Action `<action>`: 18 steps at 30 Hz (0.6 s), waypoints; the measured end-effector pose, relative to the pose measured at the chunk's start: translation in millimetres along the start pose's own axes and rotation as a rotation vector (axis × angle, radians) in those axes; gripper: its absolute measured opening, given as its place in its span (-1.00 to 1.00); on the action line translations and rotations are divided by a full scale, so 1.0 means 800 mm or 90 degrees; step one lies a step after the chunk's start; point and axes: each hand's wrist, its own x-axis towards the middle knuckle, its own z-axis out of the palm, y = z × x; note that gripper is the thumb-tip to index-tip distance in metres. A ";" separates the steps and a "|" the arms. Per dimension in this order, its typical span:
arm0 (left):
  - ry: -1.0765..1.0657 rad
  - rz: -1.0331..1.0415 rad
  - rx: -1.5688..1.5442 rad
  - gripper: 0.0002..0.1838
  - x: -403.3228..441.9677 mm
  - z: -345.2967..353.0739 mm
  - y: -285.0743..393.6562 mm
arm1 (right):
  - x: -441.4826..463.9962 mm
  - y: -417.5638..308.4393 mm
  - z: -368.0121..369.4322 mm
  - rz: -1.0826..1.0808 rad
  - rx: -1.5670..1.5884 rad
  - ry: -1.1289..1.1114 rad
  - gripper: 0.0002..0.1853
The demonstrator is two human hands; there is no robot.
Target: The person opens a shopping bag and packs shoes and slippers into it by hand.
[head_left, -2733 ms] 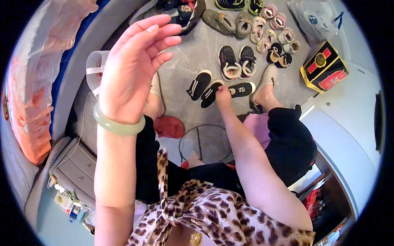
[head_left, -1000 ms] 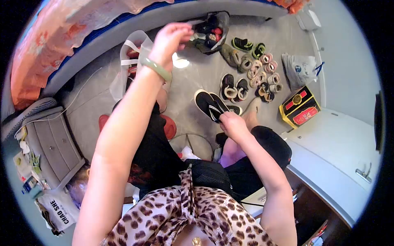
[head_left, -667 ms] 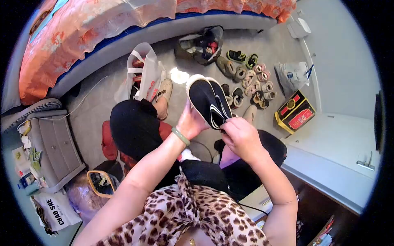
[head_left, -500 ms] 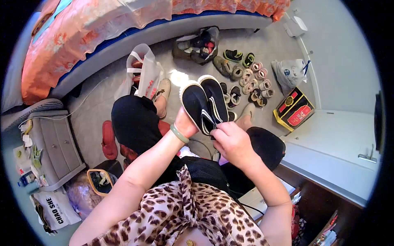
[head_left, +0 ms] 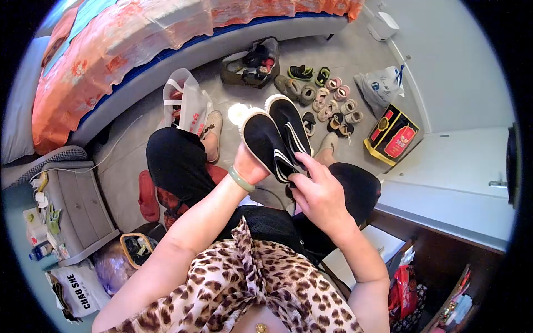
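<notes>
A pair of black shoes [head_left: 260, 135] with white sole edges and white striped trim is held up over my lap, toes pointing away from me. My left hand [head_left: 251, 166], with a pale green bangle at the wrist, is closed around the nearer shoe from its left side; its fingers are mostly hidden under the shoes. At the heel end, the thumb and fingers of my right hand [head_left: 320, 191] pinch the shoes' heel edge. One finger of it lies along the striped trim of the farther shoe.
Several small shoes [head_left: 327, 105] stand in rows on the floor ahead. Around them are a dark bag [head_left: 251, 71], a white carrier bag [head_left: 186, 105], a grey-white bag [head_left: 380, 87] and a black-yellow box [head_left: 391, 135]. A grey nightstand [head_left: 78, 202] is at left, a bed [head_left: 166, 53] behind.
The view has shifted slightly, so the floor items sit further left. My right hand's index finger has stretched forward along the farther shoe's trim. My left hand keeps its hold.
</notes>
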 end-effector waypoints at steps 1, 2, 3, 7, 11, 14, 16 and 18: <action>0.009 -0.001 0.009 -0.57 0.001 0.001 -0.002 | -0.002 0.000 0.000 -0.003 -0.003 0.008 -0.76; 0.006 -0.003 0.008 -0.57 0.000 0.000 -0.003 | -0.003 -0.002 -0.001 0.008 -0.008 0.003 -0.76; 0.004 -0.004 0.006 -0.57 -0.002 0.000 -0.005 | -0.004 -0.003 -0.001 0.019 -0.012 -0.003 -0.76; 0.007 -0.016 -0.001 -0.58 -0.006 0.003 -0.006 | -0.004 -0.007 -0.004 0.046 -0.039 -0.036 -0.76; -0.033 -0.011 -0.007 -0.58 -0.011 0.001 -0.004 | 0.003 -0.011 -0.007 0.047 -0.044 -0.050 -0.75; -0.069 0.003 -0.012 -0.59 -0.012 -0.016 -0.003 | 0.007 -0.015 -0.005 0.043 -0.048 -0.068 -0.75; -0.104 0.009 0.005 -0.59 -0.013 -0.022 -0.001 | 0.010 -0.017 -0.003 0.045 -0.044 -0.075 -0.76; -0.049 0.006 0.003 -0.59 -0.012 -0.018 -0.001 | 0.015 -0.024 -0.006 0.082 -0.060 -0.119 -0.76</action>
